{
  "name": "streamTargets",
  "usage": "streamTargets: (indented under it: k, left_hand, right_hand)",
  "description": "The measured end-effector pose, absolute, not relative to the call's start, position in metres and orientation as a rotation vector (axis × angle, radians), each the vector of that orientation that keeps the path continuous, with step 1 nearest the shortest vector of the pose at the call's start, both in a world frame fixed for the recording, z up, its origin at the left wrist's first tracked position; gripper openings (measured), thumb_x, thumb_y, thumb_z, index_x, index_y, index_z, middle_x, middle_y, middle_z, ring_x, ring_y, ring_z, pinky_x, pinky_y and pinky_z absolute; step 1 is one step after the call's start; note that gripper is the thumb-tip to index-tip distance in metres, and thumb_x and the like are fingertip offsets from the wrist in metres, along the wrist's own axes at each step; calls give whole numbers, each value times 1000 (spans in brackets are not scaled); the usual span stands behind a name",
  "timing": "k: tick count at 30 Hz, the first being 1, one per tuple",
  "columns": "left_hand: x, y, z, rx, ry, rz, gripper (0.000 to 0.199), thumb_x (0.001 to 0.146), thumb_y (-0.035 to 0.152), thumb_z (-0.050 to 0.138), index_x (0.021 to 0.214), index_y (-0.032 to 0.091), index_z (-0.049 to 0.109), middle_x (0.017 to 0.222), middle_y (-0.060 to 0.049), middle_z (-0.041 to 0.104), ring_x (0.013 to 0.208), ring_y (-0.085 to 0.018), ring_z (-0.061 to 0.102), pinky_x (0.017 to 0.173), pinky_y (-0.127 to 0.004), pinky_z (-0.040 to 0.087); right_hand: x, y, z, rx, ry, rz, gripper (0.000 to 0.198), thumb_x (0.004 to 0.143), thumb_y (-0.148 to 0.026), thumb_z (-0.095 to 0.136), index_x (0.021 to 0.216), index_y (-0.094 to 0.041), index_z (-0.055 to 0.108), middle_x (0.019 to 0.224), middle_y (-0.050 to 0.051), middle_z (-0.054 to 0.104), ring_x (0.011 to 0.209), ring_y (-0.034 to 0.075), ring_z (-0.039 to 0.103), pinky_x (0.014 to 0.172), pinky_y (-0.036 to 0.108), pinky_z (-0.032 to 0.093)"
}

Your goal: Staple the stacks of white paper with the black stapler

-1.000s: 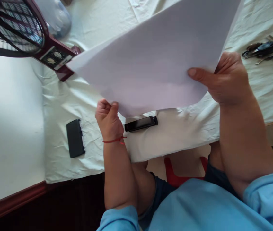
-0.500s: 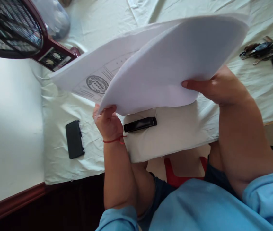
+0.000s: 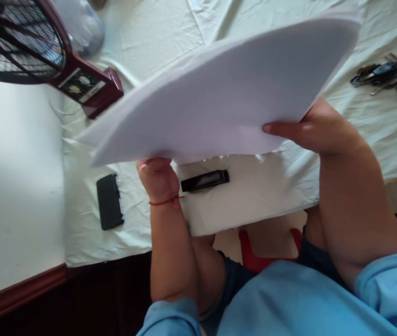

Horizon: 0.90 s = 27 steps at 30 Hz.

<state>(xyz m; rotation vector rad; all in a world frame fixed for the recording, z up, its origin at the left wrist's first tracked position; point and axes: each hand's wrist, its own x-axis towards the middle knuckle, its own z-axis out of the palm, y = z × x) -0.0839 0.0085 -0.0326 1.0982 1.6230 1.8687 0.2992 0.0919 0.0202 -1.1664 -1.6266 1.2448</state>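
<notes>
**Curved paper sheets (image 3: pixel 219 98) held up over a cloth-covered tabletop (image 3: pixel 244 203)**

At the far left, a fan (image 3: pixel 26 42) with a dark grille and a maroon stand (image 3: pixel 96 88) reaches in from the upper corner, with a clear plastic bag (image 3: pixel 84 28) just beside it. Below them, a flat black object (image 3: pixel 109 201) lies on the pale cloth, well apart from the sheets.

Next comes the left hand (image 3: pixel 158 179), a red string (image 3: pixel 165 201) around its wrist. It sits at the near edge of the sheets, fingers curled; the paper covers the fingertips, so whether this grip is closed cannot be told.

A long black object (image 3: pixel 205 180) lies just right of that wrist, near the front edge of the tabletop. Above it the sheets bow across the middle, their blank face showing.

The right hand (image 3: pixel 319 126) has its grip clamped on the sheets at their right side, thumb flat on top, the other fingers hidden underneath. At the far right, a bunch of keys (image 3: pixel 389 77) rests on the cloth, apart from the right hand.
</notes>
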Motion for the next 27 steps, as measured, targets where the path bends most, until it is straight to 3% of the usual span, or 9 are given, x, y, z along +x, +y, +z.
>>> streamTargets:
  k: [3, 5, 10, 13, 15, 18, 20, 23, 27]
  left_hand:
    - [-73, 9, -30, 965, 1580, 2030, 32, 66, 36, 83, 69, 25, 52, 82, 0, 58, 87, -21, 58, 93, -39, 56]
    - [-68, 8, -29, 900, 1615, 1948, 35, 66, 37, 87, 68, 25, 54, 79, 1, 57, 84, -20, 56, 88, -36, 55]
    - [-60, 8, -20, 821, 1616, 1806, 47, 66, 50, 100, 78, 24, 62, 86, -1, 64, 87, -19, 59, 80, -30, 54]
    - [-54, 9, -12, 851, 1579, 1771, 64, 66, 65, 107, 79, 25, 59, 78, 2, 53, 78, -16, 56, 71, -26, 51]
    - [-50, 9, -8, 903, 1568, 1785, 71, 68, 76, 107, 80, 24, 60, 77, 3, 51, 76, -15, 55, 68, -24, 50]
    - [-43, 7, -5, 936, 1525, 1747, 67, 78, 83, 100, 90, 24, 70, 84, 1, 62, 74, -15, 60, 60, -24, 49]
    - [-39, 5, -3, 896, 1512, 1679, 63, 84, 81, 98, 91, 24, 72, 79, 0, 62, 63, -13, 54, 48, -24, 41]
    - [-35, 1, 3, 855, 1556, 1622, 63, 81, 76, 103, 81, 23, 69, 67, 4, 51, 51, -9, 40, 38, -22, 30]
    - [-34, -4, 9, 881, 1610, 1544, 60, 79, 73, 106, 84, 23, 73, 65, 6, 51, 50, -7, 41, 39, -19, 33]
  right_hand:
    - [300, 93, 16, -1118, -1639, 1204, 40, 85, -31, 101, 117, -18, 81, 125, 3, 81, 134, 33, 76, 124, 58, 69]
    - [300, 93, 16, -1133, -1684, 1199, 40, 86, -35, 100, 117, -18, 81, 123, 2, 81, 130, 31, 77, 123, 59, 69]
    - [297, 94, 17, -1147, -1593, 1168, 48, 91, -52, 98, 113, -13, 82, 118, 2, 82, 125, 29, 80, 127, 63, 65]
    - [294, 97, 16, -1031, -1420, 1252, 60, 84, -63, 102, 112, -13, 84, 116, 1, 85, 119, 24, 82, 127, 58, 65]
    - [292, 99, 16, -969, -1287, 1260, 60, 74, -62, 109, 105, -16, 86, 112, 1, 87, 114, 22, 84, 125, 50, 67]
    - [290, 102, 17, -931, -1157, 1274, 58, 63, -55, 115, 99, -19, 86, 111, 1, 89, 110, 22, 85, 119, 44, 69]
    - [290, 103, 17, -915, -1124, 1310, 61, 61, -54, 116, 102, -21, 87, 116, 2, 89, 114, 24, 85, 118, 46, 70]
    - [290, 104, 18, -936, -1102, 1319, 65, 58, -55, 117, 104, -20, 87, 119, 3, 89, 120, 26, 84, 121, 47, 69]
    - [292, 105, 16, -1010, -1091, 1310, 64, 58, -56, 117, 100, -20, 85, 114, 4, 89, 116, 26, 85, 120, 46, 69]
